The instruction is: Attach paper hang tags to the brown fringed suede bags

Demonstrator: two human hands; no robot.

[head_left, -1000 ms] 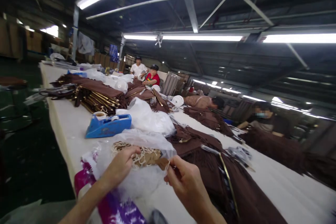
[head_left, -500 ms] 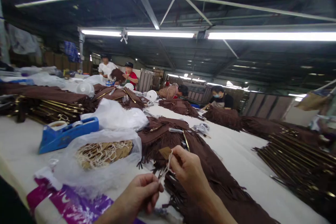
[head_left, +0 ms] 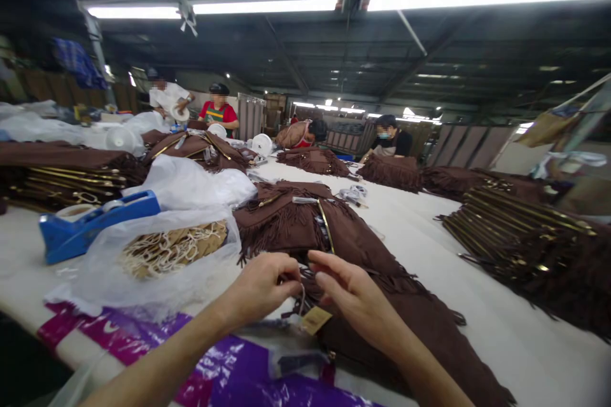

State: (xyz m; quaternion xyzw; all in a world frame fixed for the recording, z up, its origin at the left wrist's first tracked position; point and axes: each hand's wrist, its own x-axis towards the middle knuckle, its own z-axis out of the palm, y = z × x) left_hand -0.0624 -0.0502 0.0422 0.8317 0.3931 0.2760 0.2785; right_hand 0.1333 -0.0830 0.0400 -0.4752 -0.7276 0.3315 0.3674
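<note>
My left hand has its fingers curled together on the white string of a hang tag. The small brown card of this hang tag dangles below, between my two hands. Close beside it, my right hand has its thumb and fingers apart and holds nothing that I can see. Under and behind both hands lies a pile of dark brown fringed bags with gold zippers. To the left, an open clear plastic bag holds many brown tags with white strings.
A blue tape dispenser stands at the left of the white table. Purple plastic packaging lies at the near edge. More brown bags are stacked left and at the right. Several people work at the far side.
The hang tag has left my right fingers and now hangs lower from my left hand. My left hand has risen, and my right fingers have spread. The view has shifted.
</note>
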